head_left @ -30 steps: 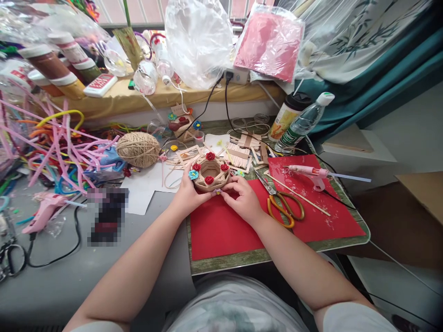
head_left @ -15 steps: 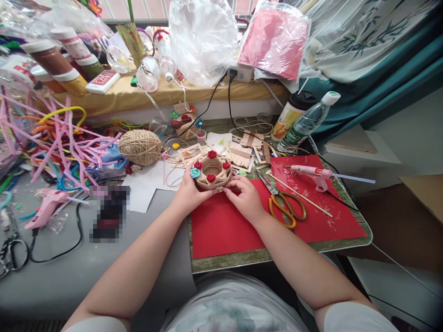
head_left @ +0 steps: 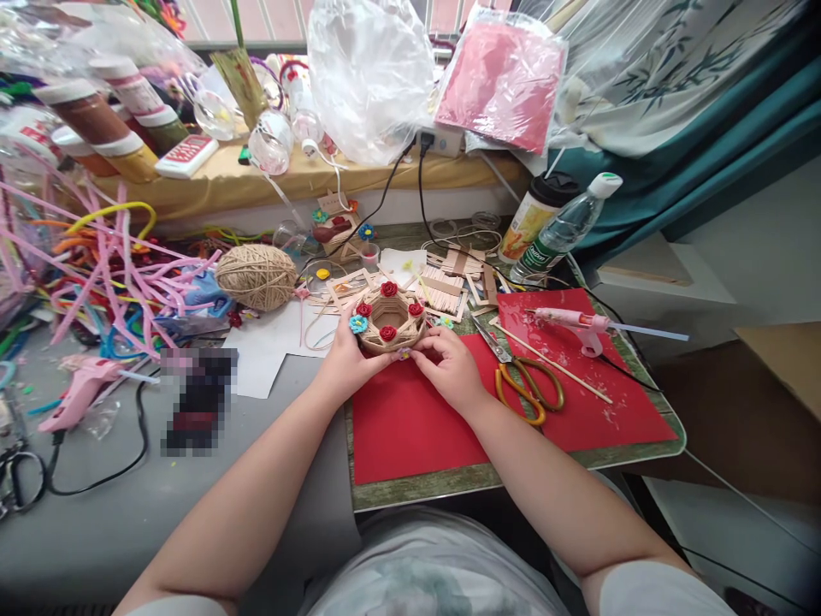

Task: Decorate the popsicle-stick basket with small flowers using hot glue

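Note:
A small craft-stick basket (head_left: 392,345), many-sided and open at the top, is held above the red paper. Red roses (head_left: 388,289) sit around its rim, and a blue flower (head_left: 357,324) is on its left side. My left hand (head_left: 351,359) is closed around the basket's left and front, thumb along the front. My right hand (head_left: 449,364) is closed at the front right, its thumb and fingertips pressing a small purple flower (head_left: 404,353) against the wall. A pale green flower (head_left: 444,322) shows just behind my right fingers.
Red paper (head_left: 410,428) lies below my hands. To the right are orange-handled scissors (head_left: 529,385), a wooden skewer (head_left: 558,364) and a pink glue gun (head_left: 574,320). Craft sticks (head_left: 442,295), a twine ball (head_left: 256,276) and a bottle (head_left: 564,227) stand behind. Another glue gun (head_left: 80,389) lies left.
The whole view has shifted slightly. My hands keep the same hold, while the basket tips a little so that more of its inside shows.

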`<move>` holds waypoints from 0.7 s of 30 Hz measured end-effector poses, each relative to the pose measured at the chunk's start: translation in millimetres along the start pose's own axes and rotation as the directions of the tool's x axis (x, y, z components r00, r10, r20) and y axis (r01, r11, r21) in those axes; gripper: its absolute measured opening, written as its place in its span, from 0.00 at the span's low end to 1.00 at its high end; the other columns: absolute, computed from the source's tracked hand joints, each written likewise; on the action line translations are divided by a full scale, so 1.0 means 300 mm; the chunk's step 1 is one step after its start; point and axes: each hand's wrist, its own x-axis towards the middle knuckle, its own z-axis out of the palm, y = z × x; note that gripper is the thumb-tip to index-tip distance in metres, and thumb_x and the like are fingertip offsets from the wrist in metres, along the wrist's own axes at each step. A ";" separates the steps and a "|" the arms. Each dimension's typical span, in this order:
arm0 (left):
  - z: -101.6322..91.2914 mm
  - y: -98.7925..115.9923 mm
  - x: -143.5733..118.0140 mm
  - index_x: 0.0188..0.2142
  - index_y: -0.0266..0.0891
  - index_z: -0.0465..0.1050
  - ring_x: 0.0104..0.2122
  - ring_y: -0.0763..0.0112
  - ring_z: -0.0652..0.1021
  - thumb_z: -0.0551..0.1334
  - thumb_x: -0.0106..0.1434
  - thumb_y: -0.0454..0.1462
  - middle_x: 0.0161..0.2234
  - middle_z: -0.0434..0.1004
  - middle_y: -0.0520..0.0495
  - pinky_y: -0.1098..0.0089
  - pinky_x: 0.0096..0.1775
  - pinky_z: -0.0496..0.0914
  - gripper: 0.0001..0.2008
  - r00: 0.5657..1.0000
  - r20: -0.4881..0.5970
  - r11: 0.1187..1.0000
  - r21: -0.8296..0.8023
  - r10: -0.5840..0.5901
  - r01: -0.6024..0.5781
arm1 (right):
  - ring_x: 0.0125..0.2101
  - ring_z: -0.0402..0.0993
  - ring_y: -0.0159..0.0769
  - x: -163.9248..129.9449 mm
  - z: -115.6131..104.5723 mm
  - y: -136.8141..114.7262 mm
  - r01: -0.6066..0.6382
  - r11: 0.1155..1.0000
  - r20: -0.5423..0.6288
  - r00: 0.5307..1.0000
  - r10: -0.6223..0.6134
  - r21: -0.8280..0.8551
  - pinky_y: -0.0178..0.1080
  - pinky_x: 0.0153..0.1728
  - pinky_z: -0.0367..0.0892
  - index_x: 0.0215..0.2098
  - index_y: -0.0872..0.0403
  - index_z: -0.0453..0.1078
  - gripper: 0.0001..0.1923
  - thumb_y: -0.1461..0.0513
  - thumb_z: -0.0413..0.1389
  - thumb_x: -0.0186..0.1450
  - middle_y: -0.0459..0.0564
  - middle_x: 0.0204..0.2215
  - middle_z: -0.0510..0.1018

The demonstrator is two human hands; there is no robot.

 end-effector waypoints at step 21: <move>-0.002 -0.007 -0.006 0.74 0.46 0.45 0.72 0.49 0.64 0.78 0.56 0.49 0.71 0.60 0.33 0.48 0.72 0.59 0.57 1.000 -0.005 1.000 -0.011 -0.013 0.013 | 0.36 0.79 0.40 -0.019 -0.013 -0.012 -0.028 0.999 0.054 0.998 0.029 -0.018 0.42 0.35 0.75 0.40 0.48 0.79 0.04 0.58 0.64 0.69 0.50 0.38 0.81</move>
